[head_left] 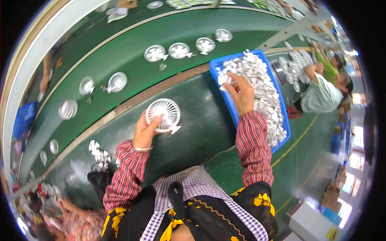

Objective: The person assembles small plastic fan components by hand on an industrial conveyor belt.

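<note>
My left hand [143, 131] grips a round white fan grille [165, 111] by its left edge, thumb on the ribs, over the green worktable [201, 130]. The grille's ribs fan out from its hub, and a small tab juts from its lower right rim. My right hand [243, 95] pinches a small white fan blade [225, 80] between thumb and fingers at the near left side of a blue bin [214, 67]. White fan blades [259, 90] are heaped in that bin.
Beyond the table runs a green conveyor belt [132, 52] with several white fan units [179, 50] on it. A small pile of white blades [99, 154] lies left of my forearm. Co-workers sit at right [321, 94] and lower left [82, 223].
</note>
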Demonstrator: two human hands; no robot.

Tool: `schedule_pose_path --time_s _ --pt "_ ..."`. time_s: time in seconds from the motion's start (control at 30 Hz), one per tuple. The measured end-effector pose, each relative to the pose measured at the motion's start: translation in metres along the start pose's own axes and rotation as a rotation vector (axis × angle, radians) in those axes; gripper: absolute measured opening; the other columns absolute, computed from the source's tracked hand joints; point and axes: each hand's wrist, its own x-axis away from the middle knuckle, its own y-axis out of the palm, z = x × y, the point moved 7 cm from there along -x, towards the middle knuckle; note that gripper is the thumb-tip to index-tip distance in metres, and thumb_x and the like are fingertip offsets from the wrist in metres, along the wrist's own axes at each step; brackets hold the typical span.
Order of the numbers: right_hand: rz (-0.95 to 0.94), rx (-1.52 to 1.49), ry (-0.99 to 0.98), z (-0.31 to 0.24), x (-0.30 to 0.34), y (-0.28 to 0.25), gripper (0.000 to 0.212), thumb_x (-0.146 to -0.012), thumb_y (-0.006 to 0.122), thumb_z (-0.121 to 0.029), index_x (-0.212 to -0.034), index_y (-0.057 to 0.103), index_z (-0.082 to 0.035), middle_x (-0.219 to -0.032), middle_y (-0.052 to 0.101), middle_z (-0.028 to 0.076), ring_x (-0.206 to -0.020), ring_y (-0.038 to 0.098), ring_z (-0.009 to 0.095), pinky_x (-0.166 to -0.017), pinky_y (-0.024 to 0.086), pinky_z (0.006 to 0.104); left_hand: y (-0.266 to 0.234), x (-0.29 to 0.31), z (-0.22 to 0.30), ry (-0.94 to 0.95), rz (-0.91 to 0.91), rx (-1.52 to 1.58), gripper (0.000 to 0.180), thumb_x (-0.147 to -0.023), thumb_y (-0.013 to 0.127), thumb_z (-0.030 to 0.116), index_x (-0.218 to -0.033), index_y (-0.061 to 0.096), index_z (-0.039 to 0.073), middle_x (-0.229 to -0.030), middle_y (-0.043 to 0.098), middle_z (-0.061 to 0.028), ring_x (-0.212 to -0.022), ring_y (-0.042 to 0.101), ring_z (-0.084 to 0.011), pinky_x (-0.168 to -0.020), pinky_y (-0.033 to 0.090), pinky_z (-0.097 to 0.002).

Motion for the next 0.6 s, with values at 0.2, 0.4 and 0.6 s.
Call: schedule_pose_path --time_s 0.2,0.4,0.6 --pt "-0.285 -0.104 -0.383 -0.149 0.055 0.043 0.034 -0.074 0.066 -0.008 -0.107 0.056 -0.005 -0.093 0.053 0.011 -0.079 0.059 0.027 -0.065 0.050 0.0349 0.020 0.024 0.018 0.118 -0.137 -0.068 0.055 -0.084 0.062 0.013 -0.124 0.030 -0.007 -0.112 0.050 -0.0131 -0.102 0.052 -0.0175 -0.085 0.048 -0.0299" --pt "-0.327 -0.041 -0.555 -0.181 0.081 0.074 0.036 -0.069 0.067 -0.004 -0.104 0.058 -0.004 -0.087 0.052 0.007 -0.076 0.059 0.023 -0.061 0.052 0.0331 0.012 0.048 0.027 0.196 -0.098 -0.129 0.055 -0.082 0.064 0.007 -0.123 0.030 -0.006 -0.111 0.050 -0.0129 -0.100 0.053 -0.0167 -0.083 0.048 -0.0288" --pt "-0.337 -0.005 -0.573 -0.193 0.093 0.085 0.033 -0.071 0.061 -0.006 -0.104 0.055 -0.005 -0.089 0.050 0.010 -0.081 0.059 0.025 -0.065 0.051 0.0356 0.004 0.058 0.031 0.241 0.043 -0.255 0.047 -0.083 0.064 0.009 -0.118 0.037 -0.005 -0.101 0.055 -0.0097 -0.087 0.056 -0.0122 -0.070 0.050 -0.0239"
